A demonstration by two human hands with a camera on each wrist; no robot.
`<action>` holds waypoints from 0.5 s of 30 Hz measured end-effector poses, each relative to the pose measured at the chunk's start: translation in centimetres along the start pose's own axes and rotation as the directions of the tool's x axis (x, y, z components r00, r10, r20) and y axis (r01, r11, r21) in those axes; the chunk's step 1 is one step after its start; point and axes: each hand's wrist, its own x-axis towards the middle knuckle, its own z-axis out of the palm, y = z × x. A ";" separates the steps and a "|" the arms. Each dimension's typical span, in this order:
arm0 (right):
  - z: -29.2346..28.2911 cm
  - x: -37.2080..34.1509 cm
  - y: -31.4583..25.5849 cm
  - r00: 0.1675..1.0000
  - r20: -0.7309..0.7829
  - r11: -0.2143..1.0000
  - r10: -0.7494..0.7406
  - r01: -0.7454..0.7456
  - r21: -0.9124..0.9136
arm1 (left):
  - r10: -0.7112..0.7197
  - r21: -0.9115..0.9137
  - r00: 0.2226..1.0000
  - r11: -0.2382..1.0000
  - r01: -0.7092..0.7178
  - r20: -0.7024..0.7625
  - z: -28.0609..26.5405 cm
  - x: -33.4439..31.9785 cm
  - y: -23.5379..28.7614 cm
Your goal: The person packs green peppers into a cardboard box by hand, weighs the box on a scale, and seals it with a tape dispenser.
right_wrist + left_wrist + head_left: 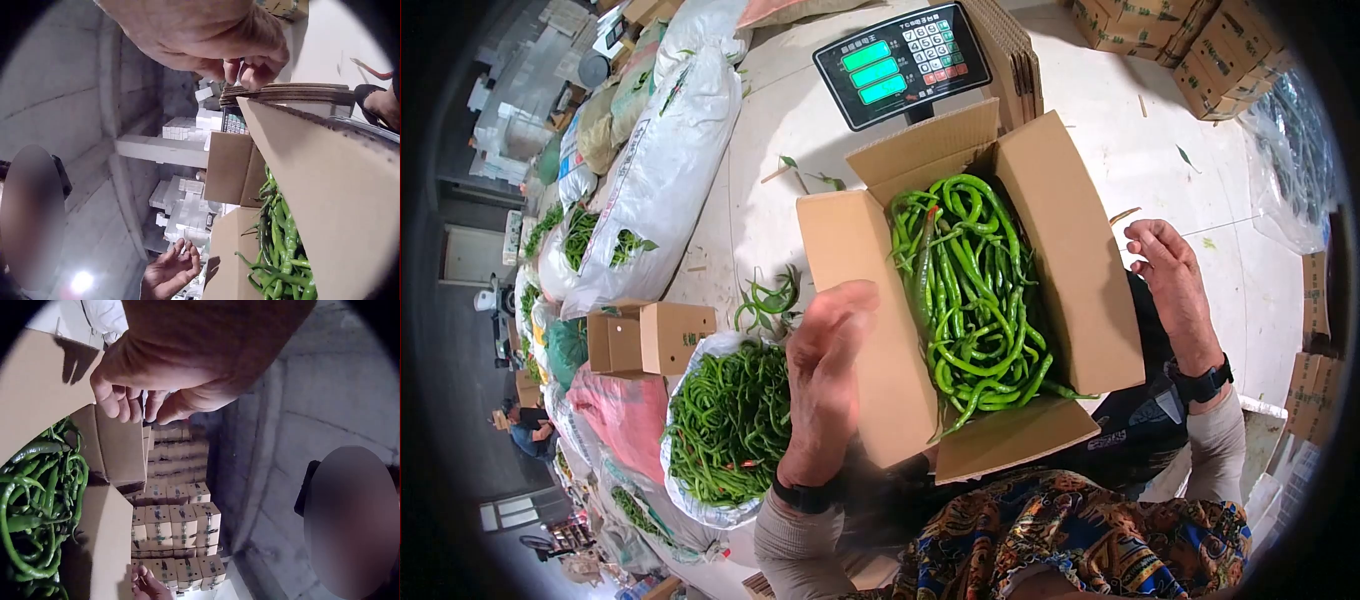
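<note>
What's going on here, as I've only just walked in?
A person holds the left hand and right hand on either side of a cardboard box, gripping nothing. The box is open and well filled with long green peppers. Beyond it stands a lit scale display, and an open sack holds more peppers to the left.

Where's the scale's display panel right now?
The display panel is at the top of the head view, just beyond the open box of green peppers and left of the stacked flat cardboard.
</note>
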 end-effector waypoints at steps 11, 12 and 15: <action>-0.4 -0.4 0.3 0.999 0.028 1.000 0.019 -0.019 -0.006 | -0.058 -0.010 0.998 0.998 0.058 0.018 0.7 -0.2 0.6; -0.4 -0.4 0.3 0.999 0.036 1.000 0.020 -0.020 -0.004 | -0.058 -0.010 0.998 0.998 0.059 0.018 0.6 -0.2 0.5; -0.5 -0.5 0.4 0.999 0.038 1.000 0.016 -0.015 -0.017 | -0.045 0.010 0.998 0.999 0.045 0.031 0.6 -0.2 0.3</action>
